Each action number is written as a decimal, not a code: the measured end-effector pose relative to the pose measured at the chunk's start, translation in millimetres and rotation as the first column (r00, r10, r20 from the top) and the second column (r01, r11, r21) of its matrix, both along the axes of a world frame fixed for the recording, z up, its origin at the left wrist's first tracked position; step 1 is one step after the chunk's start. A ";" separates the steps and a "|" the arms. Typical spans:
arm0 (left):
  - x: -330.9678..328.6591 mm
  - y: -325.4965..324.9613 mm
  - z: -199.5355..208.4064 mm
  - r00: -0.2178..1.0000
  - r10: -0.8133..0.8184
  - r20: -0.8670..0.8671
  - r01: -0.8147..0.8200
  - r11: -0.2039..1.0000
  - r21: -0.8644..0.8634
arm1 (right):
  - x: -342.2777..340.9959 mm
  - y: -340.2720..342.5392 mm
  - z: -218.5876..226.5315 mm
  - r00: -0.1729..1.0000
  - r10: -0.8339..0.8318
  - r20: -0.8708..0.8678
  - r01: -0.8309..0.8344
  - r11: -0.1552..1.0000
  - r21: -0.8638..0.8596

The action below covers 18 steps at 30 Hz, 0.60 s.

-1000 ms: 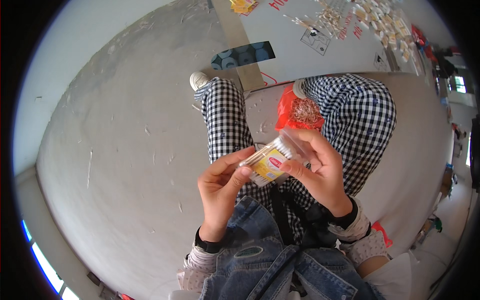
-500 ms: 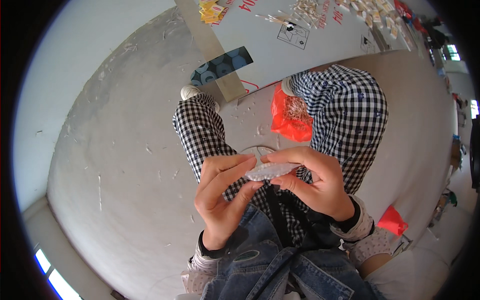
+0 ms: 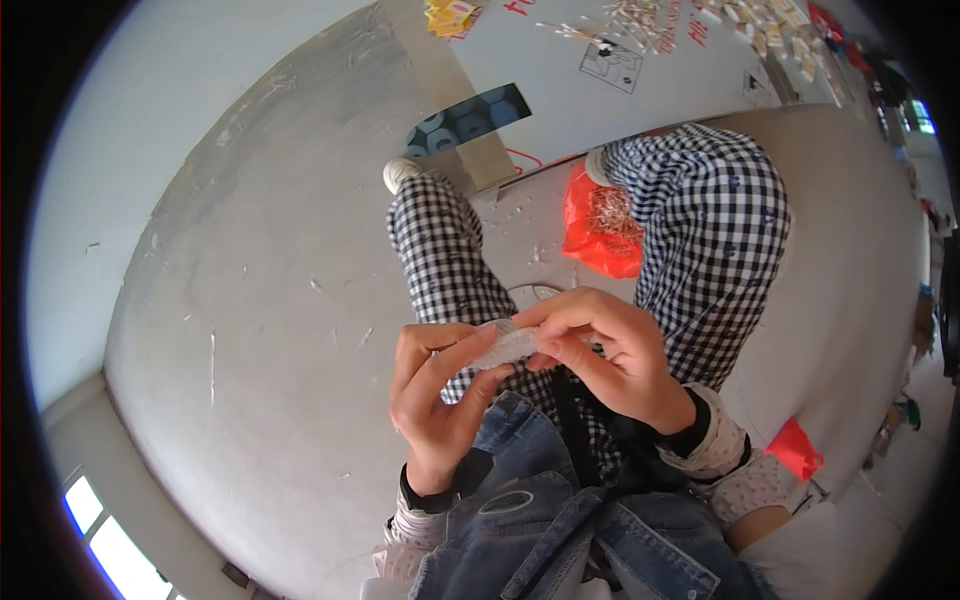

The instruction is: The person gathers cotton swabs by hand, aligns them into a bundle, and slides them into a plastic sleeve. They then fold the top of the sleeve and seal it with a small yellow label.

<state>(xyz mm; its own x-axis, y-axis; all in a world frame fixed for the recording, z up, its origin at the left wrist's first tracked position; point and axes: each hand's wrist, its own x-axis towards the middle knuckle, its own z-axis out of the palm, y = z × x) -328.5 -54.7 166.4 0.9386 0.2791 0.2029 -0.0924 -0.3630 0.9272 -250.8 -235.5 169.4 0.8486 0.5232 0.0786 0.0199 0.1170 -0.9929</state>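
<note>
Above my lap, a small clear packet (image 3: 508, 348) with white cotton swab tips showing through it is held between both hands. My left hand (image 3: 435, 390) pinches its left end, thumb below and fingers above. At the other end, my right hand (image 3: 615, 360) grips the packet's edge between thumb and fingertips, partly hiding that end. Loose cotton swabs (image 3: 640, 25) lie on the table (image 3: 560, 110) in front of me, away from both hands.
Yellow packs (image 3: 452, 16) and several small packs (image 3: 775, 35) sit on the table. A red plastic bag (image 3: 600, 248) with thin sticks inside stands on the floor by my foot. Another red bag (image 3: 795, 450) is at the right. White scraps litter the grey floor (image 3: 260, 330).
The packet has turned, showing more of its clear side and less of the swab tips. My right fingers have bunched closer over its end. The whole view has shifted slightly.
</note>
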 end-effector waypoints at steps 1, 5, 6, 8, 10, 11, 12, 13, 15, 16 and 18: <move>-4.9 6.2 -4.6 1.000 0.004 -0.005 -0.004 1.000 0.007 | -4.6 5.3 -7.0 1.000 0.017 0.002 -0.017 0.999 -0.032; -12.2 21.3 -20.2 0.994 0.024 -0.104 -0.021 0.999 0.030 | -15.5 21.0 -35.7 1.000 0.027 0.014 -0.025 0.994 -0.106; -10.8 19.9 -25.6 0.989 0.060 -0.135 -0.053 0.997 0.055 | -9.2 24.0 -40.1 0.998 0.011 0.061 -0.005 0.994 -0.107; 25.8 22.1 -39.8 0.994 0.040 -0.099 -0.033 0.997 0.068 | 16.0 27.4 -48.4 0.996 -0.048 0.073 0.058 0.987 -0.149; 78.9 25.9 -54.6 1.000 0.017 -0.017 -0.015 0.995 0.095 | 52.6 33.1 -59.9 0.979 -0.146 0.142 0.173 0.966 -0.194; 100.7 32.9 -59.0 0.999 0.019 0.044 -0.023 0.995 0.092 | 69.6 43.2 -63.8 0.961 -0.177 0.214 0.222 0.953 -0.207; 124.8 39.3 -71.6 0.996 -0.006 0.086 -0.003 0.995 0.100 | 86.9 50.5 -74.4 0.954 -0.210 0.212 0.258 0.938 -0.231; 147.1 38.6 -90.0 0.991 -0.033 0.130 0.020 0.995 0.100 | 103.4 51.9 -88.5 0.950 -0.213 0.230 0.266 0.935 -0.234; 182.7 39.9 -119.2 0.986 -0.039 0.163 0.033 0.999 0.039 | 132.6 60.6 -112.6 0.945 -0.285 0.160 0.308 0.940 -0.145; 195.4 37.5 -130.8 0.982 -0.050 0.184 0.055 0.998 -0.024 | 144.1 62.0 -126.2 0.939 -0.304 0.157 0.325 0.937 -0.127; 206.7 35.6 -147.7 0.980 -0.072 0.183 0.075 0.997 -0.012 | 157.8 58.3 -143.2 0.919 -0.310 0.244 0.360 0.911 -0.202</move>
